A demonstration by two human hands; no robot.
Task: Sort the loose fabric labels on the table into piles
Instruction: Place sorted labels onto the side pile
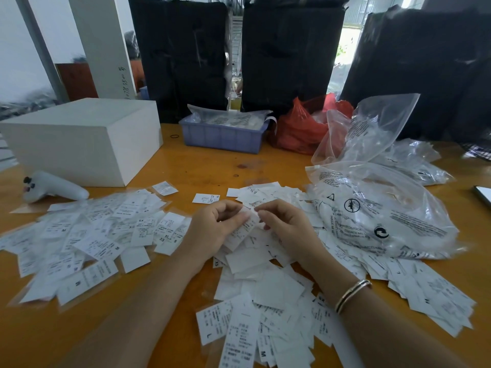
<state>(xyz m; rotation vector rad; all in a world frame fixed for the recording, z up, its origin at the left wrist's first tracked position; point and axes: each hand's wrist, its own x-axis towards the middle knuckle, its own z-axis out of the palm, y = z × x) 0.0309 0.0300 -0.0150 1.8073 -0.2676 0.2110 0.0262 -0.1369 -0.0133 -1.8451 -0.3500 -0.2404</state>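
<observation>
My two hands meet over the tabletop (202, 166). My left hand (212, 228) and my right hand (285, 225) both pinch one white label (245, 227) between curled fingers. Loose labels are too many to count: one heap (87, 237) spreads left of my left hand, another (265, 301) lies under and below both hands. Beyond my hands sits one blue tray (223, 135) holding bagged labels, one white box (82, 139) further left, one red bag (300, 128), and clear plastic bags (372, 208) right of my right hand.
</observation>
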